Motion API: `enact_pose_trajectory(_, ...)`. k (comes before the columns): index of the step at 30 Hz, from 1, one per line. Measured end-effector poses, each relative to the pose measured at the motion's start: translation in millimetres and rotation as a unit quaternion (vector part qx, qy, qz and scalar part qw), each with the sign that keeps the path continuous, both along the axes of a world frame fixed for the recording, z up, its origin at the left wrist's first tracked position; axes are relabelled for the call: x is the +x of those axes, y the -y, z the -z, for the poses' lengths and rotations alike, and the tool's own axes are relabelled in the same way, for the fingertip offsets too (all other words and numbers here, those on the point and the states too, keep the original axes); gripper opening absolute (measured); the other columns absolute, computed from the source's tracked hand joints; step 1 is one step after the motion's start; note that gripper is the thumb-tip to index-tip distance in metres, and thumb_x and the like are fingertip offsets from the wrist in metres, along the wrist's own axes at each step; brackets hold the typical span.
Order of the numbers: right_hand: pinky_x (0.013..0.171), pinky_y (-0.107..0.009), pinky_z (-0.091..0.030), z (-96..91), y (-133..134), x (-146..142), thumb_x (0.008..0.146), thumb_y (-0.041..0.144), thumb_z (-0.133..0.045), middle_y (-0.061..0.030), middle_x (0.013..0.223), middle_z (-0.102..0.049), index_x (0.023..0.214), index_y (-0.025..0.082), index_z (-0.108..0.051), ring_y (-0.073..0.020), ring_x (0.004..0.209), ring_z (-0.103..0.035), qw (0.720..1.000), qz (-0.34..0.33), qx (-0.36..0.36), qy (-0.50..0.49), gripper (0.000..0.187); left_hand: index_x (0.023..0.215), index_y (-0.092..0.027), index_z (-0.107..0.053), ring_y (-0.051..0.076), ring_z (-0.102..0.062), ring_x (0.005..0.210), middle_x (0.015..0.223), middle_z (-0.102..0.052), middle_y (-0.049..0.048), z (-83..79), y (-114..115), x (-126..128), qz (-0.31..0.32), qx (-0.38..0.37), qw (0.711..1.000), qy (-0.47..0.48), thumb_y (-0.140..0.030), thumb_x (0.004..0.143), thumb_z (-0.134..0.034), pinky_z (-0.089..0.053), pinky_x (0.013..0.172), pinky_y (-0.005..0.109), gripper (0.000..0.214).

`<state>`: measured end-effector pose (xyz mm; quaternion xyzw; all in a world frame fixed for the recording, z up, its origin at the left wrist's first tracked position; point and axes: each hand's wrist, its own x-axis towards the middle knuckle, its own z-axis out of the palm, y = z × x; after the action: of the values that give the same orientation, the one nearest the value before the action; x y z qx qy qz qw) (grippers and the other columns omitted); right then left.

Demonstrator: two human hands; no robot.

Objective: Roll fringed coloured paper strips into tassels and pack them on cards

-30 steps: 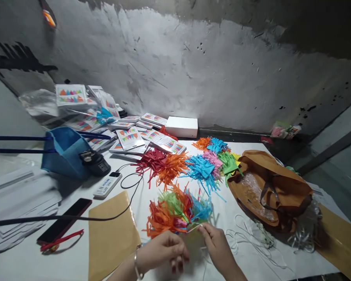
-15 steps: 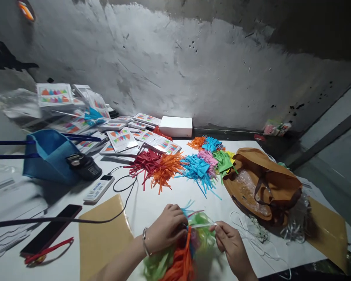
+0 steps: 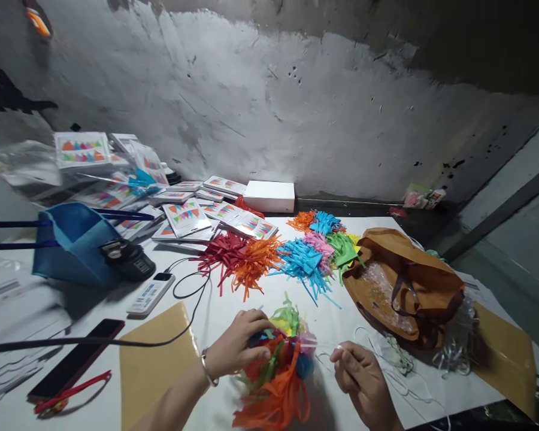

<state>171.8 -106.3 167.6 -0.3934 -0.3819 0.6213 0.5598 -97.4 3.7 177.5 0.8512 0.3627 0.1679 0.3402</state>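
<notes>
My left hand (image 3: 238, 344) is closed round a bundle of coloured paper fringes (image 3: 281, 365), orange, green, blue and pink, held low over the white table (image 3: 233, 299). My right hand (image 3: 359, 377) sits just right of the bundle, its fingers pinched on a thin white string (image 3: 326, 350) that runs toward the bundle. A metal bangle circles my left wrist. Farther back lie loose piles of red and orange fringes (image 3: 242, 257) and blue, pink and green fringes (image 3: 317, 251).
A brown bag (image 3: 404, 287) with clear plastic lies at right, white strings (image 3: 386, 359) beside it. At left are a blue bag (image 3: 72, 242), a white remote (image 3: 150, 293), a black phone (image 3: 74, 359), a cable, a brown paper sheet (image 3: 155, 359) and stacked printed packets (image 3: 188, 212). A white box (image 3: 269, 196) stands against the wall.
The fringe bundle has turned over in my left hand, its strips now hanging toward me. My right hand has drawn back to the right with the string.
</notes>
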Motion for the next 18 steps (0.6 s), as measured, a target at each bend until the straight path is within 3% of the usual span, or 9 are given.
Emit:
enact_pose_trajectory(3,0.045,-0.023,-0.017,-3.0,2,1,0.086,0.049,-0.059,0.0069,0.046,-0.032,0.082,0.013,-0.069,-0.0066,0.043,-0.027,0.998,-0.053,0.003,0.043,0.038,0.114,-0.03,-0.065,0.026,-0.053,0.109,0.118,-0.06,0.0065,6.9,-5,-9,-0.025,-0.034,0.998,0.046,-0.047,0.084,-0.057,-0.038,0.098,0.037,0.035)
enact_pose_trajectory(5,0.045,-0.023,-0.018,-6.2,3,0,0.085,0.051,-0.059,0.0057,0.047,-0.035,0.081,0.013,-0.07,-0.0068,0.043,-0.028,0.994,-0.089,0.012,0.065,0.04,0.118,-0.026,-0.061,0.026,-0.053,0.113,0.126,-0.056,0.0089,19.8,-11,-12,-0.101,-0.05,0.993,0.044,-0.044,0.088,-0.05,-0.04,0.099,0.038,0.036)
enact_pose_trajectory(8,0.045,-0.023,-0.019,-12.8,4,-1,0.084,0.053,-0.058,0.0059,0.046,-0.034,0.08,0.014,-0.071,-0.0067,0.043,-0.027,0.991,-0.115,0.025,0.068,0.042,0.12,-0.02,-0.058,0.034,-0.048,0.119,0.132,-0.051,0.0156,39.4,-18,-12,-0.278,0.005,0.958,-0.071,-0.032,0.086,-0.052,-0.031,0.103,0.058,0.037)
enact_pose_trajectory(10,0.045,-0.022,-0.019,-17.7,4,-3,0.085,0.052,-0.059,0.0062,0.046,-0.033,0.081,0.014,-0.072,-0.0064,0.042,-0.027,0.99,-0.12,0.03,0.068,0.041,0.119,-0.021,-0.058,0.038,-0.042,0.124,0.133,-0.051,0.0162,42.3,-18,-6,-0.325,0.065,0.936,-0.117,-0.022,0.083,-0.052,-0.019,0.104,0.068,0.037)
enact_pose_trajectory(12,0.044,-0.022,-0.019,-22.0,3,-5,0.085,0.051,-0.059,0.0061,0.045,-0.033,0.082,0.014,-0.073,-0.0061,0.042,-0.027,0.988,-0.132,0.036,0.071,0.039,0.122,-0.024,-0.056,0.034,-0.041,0.126,0.135,-0.05,0.0135,34.0,-12,4,-0.274,0.093,0.956,-0.058,-0.019,0.084,-0.048,-0.022,0.106,0.062,0.039)
enact_pose_trajectory(15,0.044,-0.021,-0.02,-25.2,3,-11,0.086,0.051,-0.058,0.0052,0.046,-0.036,0.083,0.014,-0.073,-0.0059,0.041,-0.029,0.983,-0.161,0.044,0.077,0.04,0.13,-0.026,-0.049,0.028,-0.045,0.122,0.134,-0.051,0.0109,10.8,6,28,-0.041,0.05,0.995,0.075,-0.026,0.088,-0.048,-0.036,0.103,0.043,0.043)
enact_pose_trajectory(16,0.044,-0.021,-0.02,-25.2,3,-12,0.086,0.051,-0.058,0.0047,0.046,-0.037,0.082,0.014,-0.074,-0.006,0.041,-0.03,0.982,-0.17,0.044,0.076,0.04,0.132,-0.027,-0.049,0.028,-0.048,0.119,0.131,-0.054,0.0104,4.1,12,37,0.036,0.027,0.995,0.091,-0.03,0.087,-0.052,-0.038,0.1,0.039,0.045)
enact_pose_trajectory(18,0.043,-0.022,-0.019,-23.7,4,-13,0.084,0.053,-0.058,0.0042,0.046,-0.038,0.081,0.014,-0.074,-0.0061,0.04,-0.03,0.981,-0.177,0.04,0.066,0.042,0.128,-0.028,-0.053,0.027,-0.055,0.106,0.117,-0.062,0.0088,-3.2,22,52,0.128,-0.004,0.988,0.081,-0.035,0.083,-0.061,-0.04,0.094,0.037,0.047)
